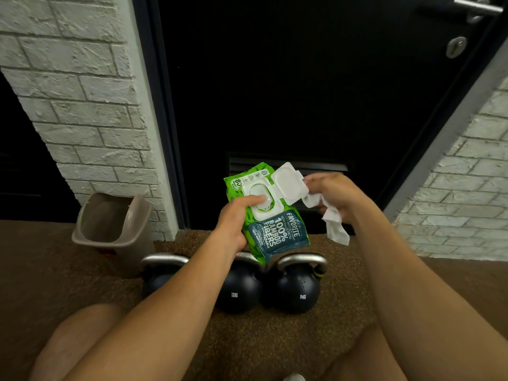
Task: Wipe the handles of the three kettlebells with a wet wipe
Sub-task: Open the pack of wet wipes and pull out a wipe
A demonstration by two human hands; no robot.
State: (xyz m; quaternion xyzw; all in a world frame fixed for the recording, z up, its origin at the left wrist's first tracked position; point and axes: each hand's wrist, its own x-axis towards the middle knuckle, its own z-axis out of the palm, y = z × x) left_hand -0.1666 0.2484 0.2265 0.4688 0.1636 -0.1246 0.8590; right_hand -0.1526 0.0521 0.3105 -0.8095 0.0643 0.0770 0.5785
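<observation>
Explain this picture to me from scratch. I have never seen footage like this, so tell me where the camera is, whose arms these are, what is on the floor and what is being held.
There is one picture, taken by a wide-angle camera worn on a person's head and looking down, so the two bare arms reaching in are the wearer's own. No machine is involved.

The left hand grips a green pack of wet wipes, thumb near its opening, with the white lid flipped open. The right hand holds a crumpled white wipe that hangs free of the pack.

Below, on brown carpet, three black kettlebells with metal handles stand in a row; the left arm partly hides two of them. Nothing touches their handles yet. A beige bin stands to the left by a white brick wall, and a dark door is straight ahead.
</observation>
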